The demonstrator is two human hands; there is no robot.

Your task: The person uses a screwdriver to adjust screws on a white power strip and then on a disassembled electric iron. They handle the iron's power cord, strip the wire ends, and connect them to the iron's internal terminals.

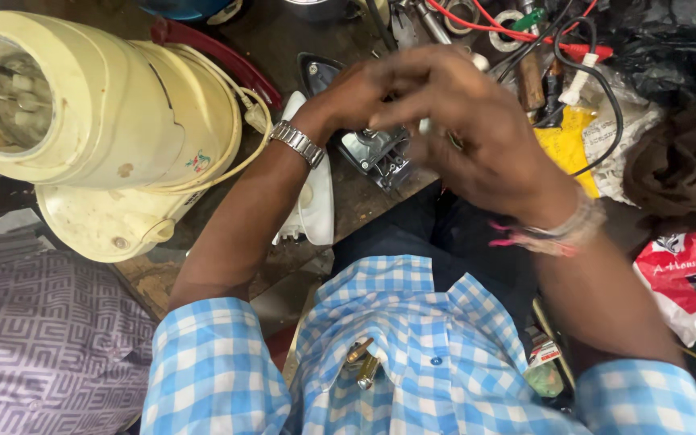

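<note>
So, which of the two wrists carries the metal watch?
The left wrist: a silver link-band watch sits just below the left hand. The right hand has only pale and pink threads around its wrist.

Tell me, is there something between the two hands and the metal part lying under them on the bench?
Nothing visible. The left hand and right hand meet just above the metal part, with no other object between; the right hand is blurred, so whether it touches cannot be told.
</note>
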